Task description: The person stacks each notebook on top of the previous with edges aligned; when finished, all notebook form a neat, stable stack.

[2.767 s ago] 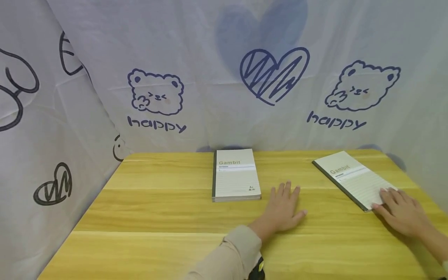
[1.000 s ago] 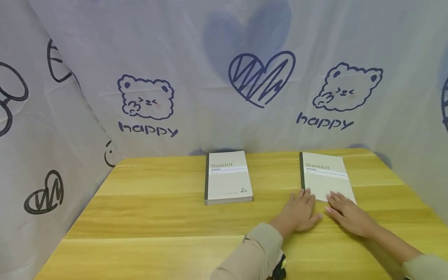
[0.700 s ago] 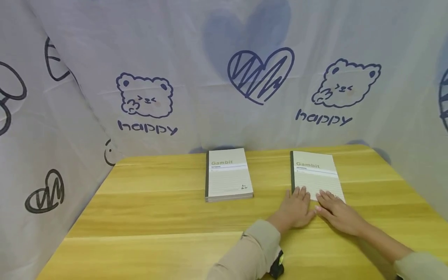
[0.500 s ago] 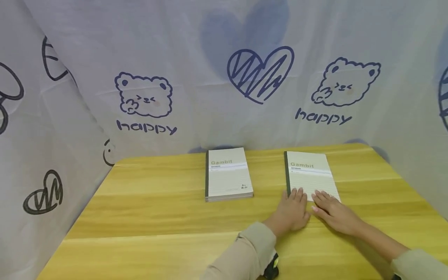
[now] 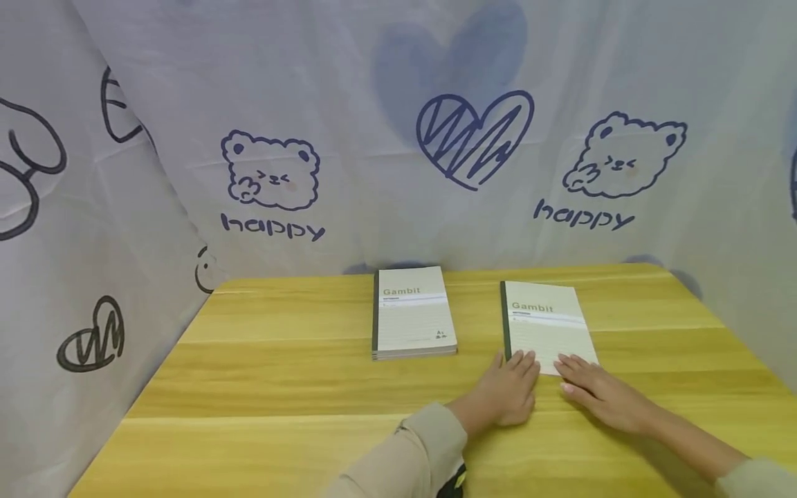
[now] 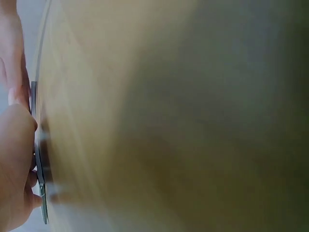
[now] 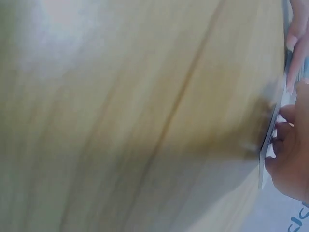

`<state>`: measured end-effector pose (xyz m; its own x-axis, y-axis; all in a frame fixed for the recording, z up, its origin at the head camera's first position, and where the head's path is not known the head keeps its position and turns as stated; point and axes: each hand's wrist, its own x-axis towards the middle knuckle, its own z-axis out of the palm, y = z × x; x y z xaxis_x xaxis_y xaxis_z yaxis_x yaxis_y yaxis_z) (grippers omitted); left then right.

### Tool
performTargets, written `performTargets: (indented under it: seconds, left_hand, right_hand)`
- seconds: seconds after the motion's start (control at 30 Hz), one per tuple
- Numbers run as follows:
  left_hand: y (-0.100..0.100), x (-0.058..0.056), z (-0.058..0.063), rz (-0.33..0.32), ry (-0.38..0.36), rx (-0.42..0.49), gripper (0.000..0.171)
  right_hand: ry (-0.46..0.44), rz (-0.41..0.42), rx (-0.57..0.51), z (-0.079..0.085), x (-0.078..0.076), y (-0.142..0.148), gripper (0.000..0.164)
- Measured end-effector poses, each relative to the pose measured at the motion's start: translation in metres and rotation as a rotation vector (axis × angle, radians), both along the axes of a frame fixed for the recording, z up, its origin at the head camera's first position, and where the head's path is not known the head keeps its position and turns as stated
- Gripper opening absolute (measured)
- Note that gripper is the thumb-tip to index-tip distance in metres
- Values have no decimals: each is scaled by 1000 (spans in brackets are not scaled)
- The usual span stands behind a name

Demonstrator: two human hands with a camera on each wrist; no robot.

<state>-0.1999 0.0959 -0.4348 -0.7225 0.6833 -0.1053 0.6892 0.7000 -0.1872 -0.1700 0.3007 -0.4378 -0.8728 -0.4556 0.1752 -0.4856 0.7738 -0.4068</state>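
Observation:
A white "Gambit" notebook (image 5: 548, 328) with a dark spine lies flat on the table, right of centre. My left hand (image 5: 507, 393) rests its fingertips on the notebook's near left corner. The fingers of my right hand (image 5: 609, 395) lie, nearly straight, on its near right part. Between the hands a strip of cover shows. To the left sits a neat stack of matching notebooks (image 5: 415, 318), touched by neither hand. In the left wrist view, the notebook's edge (image 6: 40, 166) is seen side-on beneath the fingers. The right wrist view likewise shows the notebook's edge (image 7: 271, 131) under the right fingers.
The yellow wood-grain table (image 5: 280, 387) ends at a white curtain (image 5: 361, 200) printed with bears and hearts. More of that cloth hangs along the left side. A dark strap item (image 5: 453, 481) shows below the left cuff.
The notebook has slid from the far right toward the stack and turned from slanted to nearly straight. My left hand has come from the bare table onto it; the right hand moved left with it.

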Motion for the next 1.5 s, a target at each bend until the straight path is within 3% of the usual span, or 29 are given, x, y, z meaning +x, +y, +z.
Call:
performTargets:
  seconds: [0.43,0.73,1.0,1.13,1.23,1.37,1.5]
  left_hand:
    - [-19,16,5,-41,-45,69,58]
    - [-23,27,8,-32,0,-40,67]
    - [-31,34,10,-41,10,-51,69]
    - [-34,33,13,-20,-69,58,66]
    - [-36,28,13,21,-60,201,62]
    - [-41,17,11,109,69,461,63]
    - [-45,8,9,193,192,717,64]
  right_hand:
    - [22,57,-63,-1,10,8,42]
    - [29,52,-70,-5,13,2,43]
    - [24,73,-75,-4,17,-4,43]
    - [53,0,-64,6,14,-5,40]
    - [187,-115,-96,15,6,-5,31]
    - [340,-219,-126,18,-6,-3,28]
    - [335,-256,-90,13,-13,-1,36]
